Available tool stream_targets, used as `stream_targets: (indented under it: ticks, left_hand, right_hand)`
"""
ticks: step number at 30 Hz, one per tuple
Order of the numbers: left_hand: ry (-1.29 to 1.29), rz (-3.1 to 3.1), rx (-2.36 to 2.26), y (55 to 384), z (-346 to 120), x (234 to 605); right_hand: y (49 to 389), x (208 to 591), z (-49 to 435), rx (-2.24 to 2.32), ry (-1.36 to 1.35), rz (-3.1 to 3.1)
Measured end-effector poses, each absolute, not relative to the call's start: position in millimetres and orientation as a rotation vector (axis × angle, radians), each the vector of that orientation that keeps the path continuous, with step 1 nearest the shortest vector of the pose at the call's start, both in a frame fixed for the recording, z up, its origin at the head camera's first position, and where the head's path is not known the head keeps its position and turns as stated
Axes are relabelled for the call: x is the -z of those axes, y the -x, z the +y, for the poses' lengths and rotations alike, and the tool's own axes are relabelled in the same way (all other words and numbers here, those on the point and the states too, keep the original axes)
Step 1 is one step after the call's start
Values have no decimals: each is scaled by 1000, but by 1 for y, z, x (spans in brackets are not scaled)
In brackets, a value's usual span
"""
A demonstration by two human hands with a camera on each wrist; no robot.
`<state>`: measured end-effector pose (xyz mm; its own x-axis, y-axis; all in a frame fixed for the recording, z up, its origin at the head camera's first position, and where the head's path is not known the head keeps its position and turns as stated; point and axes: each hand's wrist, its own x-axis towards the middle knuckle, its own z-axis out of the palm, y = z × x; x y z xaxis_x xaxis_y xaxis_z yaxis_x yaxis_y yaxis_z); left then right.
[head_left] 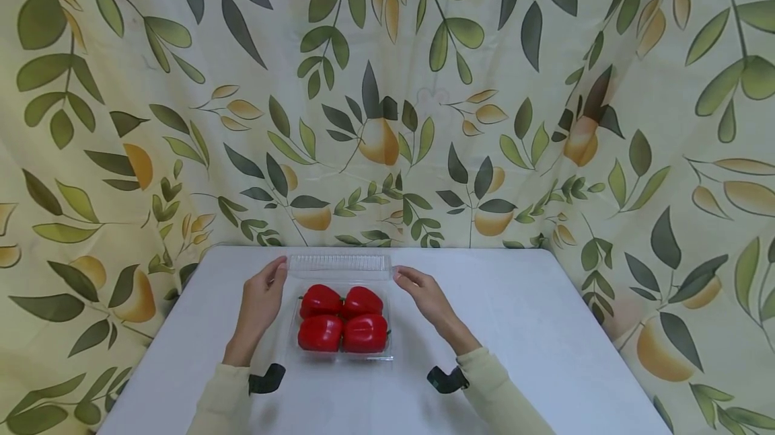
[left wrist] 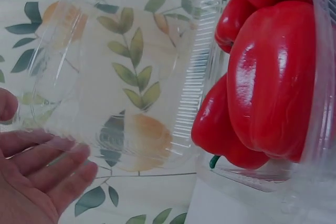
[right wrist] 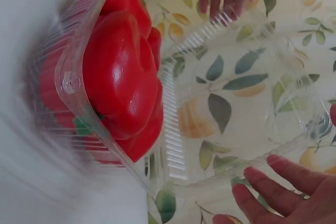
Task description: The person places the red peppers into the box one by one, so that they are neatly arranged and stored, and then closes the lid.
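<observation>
Several glossy red bell peppers [head_left: 321, 333] sit in the base of a clear plastic clamshell box [head_left: 380, 357]. Its hinged lid [head_left: 339, 263] stands raised at the far side. My left hand [head_left: 262, 300] holds the lid's left edge, its thumb near the outer corner and its fingers [left wrist: 63, 169] along the side wall. At the lid's right edge is my right hand [head_left: 431, 300], with thumb and fingers [right wrist: 281, 195] around the corner. One green stem [right wrist: 82, 125] shows at the box wall in the right wrist view. The lower peppers are partly hidden.
The box stands on a white table [head_left: 514, 327]. Behind it and along both sides hangs a curtain [head_left: 412, 119] printed with leaves and fruit. Dark wrist-worn devices [head_left: 448, 380] sit at both sleeve cuffs.
</observation>
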<state>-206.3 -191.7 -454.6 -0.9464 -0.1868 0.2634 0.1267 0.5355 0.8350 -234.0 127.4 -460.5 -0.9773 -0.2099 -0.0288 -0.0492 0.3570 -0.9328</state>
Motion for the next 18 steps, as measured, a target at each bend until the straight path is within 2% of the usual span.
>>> stream_targets:
  ticks: [18]
  left_hand:
    - [-21,-2508,1363,188,-192,471]
  right_hand:
    - [229,462,127,1673,255,2455]
